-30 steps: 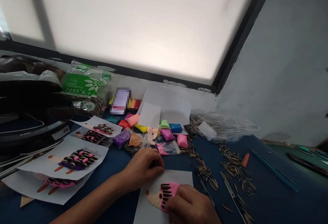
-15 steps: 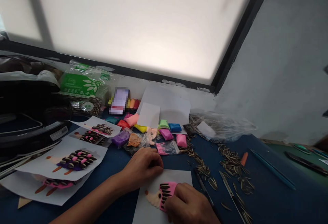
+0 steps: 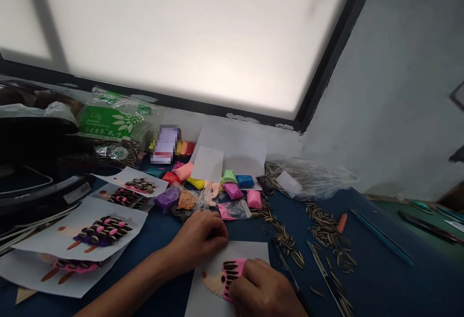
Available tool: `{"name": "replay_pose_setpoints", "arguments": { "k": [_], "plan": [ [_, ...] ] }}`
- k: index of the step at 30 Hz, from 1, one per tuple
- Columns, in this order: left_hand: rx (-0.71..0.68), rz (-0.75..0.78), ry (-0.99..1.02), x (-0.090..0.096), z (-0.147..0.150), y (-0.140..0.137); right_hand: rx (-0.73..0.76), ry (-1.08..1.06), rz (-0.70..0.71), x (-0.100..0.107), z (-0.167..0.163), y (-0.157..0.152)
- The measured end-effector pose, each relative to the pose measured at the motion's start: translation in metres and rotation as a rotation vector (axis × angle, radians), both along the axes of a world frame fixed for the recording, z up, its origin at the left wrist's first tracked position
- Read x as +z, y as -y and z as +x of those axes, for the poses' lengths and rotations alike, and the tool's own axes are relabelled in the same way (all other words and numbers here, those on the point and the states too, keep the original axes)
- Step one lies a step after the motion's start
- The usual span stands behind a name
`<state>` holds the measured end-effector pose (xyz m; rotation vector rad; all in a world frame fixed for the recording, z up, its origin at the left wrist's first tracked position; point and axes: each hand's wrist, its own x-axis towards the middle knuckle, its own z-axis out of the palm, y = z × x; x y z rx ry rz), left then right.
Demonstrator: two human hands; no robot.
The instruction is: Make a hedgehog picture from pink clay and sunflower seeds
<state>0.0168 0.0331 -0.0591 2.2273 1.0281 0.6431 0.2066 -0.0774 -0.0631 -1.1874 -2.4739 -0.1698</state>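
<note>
Paper [image 3: 195, 297] lies at the bottom centre of the head view, on a blue table [image 3: 377, 283], and bears a hedgehog [image 3: 213, 284] with a cream face, an orange nose and a black eye. Its back is pink clay [image 3: 239, 264], set near the face with dark seeds [image 3: 230, 273]. The right hand [image 3: 266, 288] bends over the back, fingertips drawn together at the pink clay; whether they pinch a seed cannot be told, as the knuckles hide them. The left hand [image 3: 203, 237] lies loosely curled at the paper's upper left edge; its palm is turned from sight, so what it grips, if anything, cannot be told.

Right of the paper are a dark tool [image 3: 288, 266], a silver tool [image 3: 324, 273], loose seeds [image 3: 322, 225], an orange piece [image 3: 341, 223] and a blue tool [image 3: 380, 237]. Beyond the hands sit bright clay packets [image 3: 232, 191]. To the left, other hedgehog sheets [image 3: 47, 230] overlap; behind them stand a green-and-clear bag [image 3: 105, 123] and a phone [image 3: 166, 144].
</note>
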Motion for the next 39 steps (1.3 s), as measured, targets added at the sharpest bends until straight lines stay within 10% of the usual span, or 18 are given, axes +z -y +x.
{"name": "replay_pose_setpoints", "arguments": {
  "k": [21, 39],
  "plan": [
    [0.012, 0.007, -0.023, 0.0, 0.001, 0.002, -0.022, -0.018, 0.104, 0.023, 0.006, -0.001],
    [-0.059, 0.014, -0.026, -0.003, -0.005, 0.005, -0.354, -0.072, -0.197, 0.034, 0.048, -0.045]
  ]
}}
